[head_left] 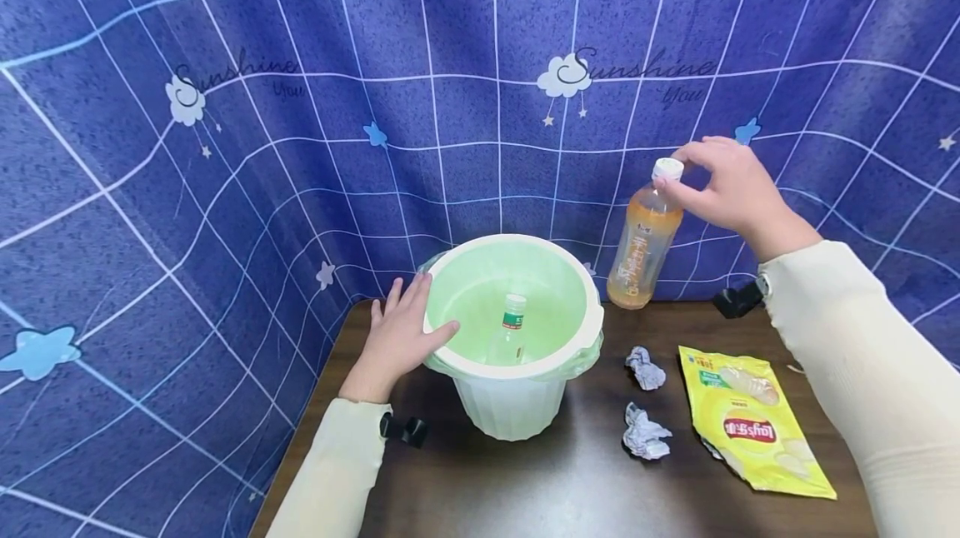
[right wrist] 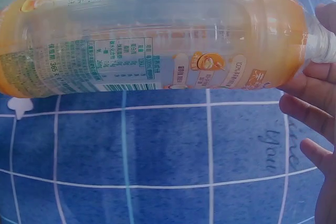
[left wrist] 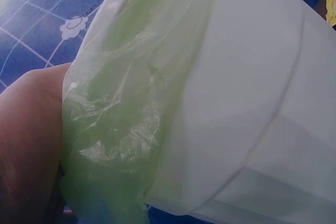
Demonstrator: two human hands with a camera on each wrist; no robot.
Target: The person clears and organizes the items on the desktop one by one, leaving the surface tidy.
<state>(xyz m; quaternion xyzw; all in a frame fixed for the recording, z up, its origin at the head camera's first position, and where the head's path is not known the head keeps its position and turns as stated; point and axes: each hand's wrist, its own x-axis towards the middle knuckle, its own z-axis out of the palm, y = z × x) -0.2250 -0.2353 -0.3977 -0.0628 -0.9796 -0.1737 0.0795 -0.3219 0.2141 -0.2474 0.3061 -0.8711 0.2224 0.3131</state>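
Note:
My right hand [head_left: 723, 184] pinches a plastic bottle [head_left: 647, 246] with an orange label and white cap by its neck. The bottle hangs tilted in the air, right of the trash bin and above the table's back edge. In the right wrist view the bottle [right wrist: 157, 35] looks see-through, with fingers around its neck. My left hand [head_left: 401, 326] rests on the left rim of the white trash bin [head_left: 510, 405], fingers spread. A pale green bag [left wrist: 126, 108] lines the bin and folds over its rim. Inside stands another bottle [head_left: 513, 326] with a green and red label.
Two crumpled paper balls [head_left: 646, 368] lie on the dark wooden table [head_left: 480, 488], right of the bin. Beside them is a yellow Lay's chip bag [head_left: 753, 421], lying flat. A blue curtain [head_left: 465, 105] with white grid lines hangs behind and at the left.

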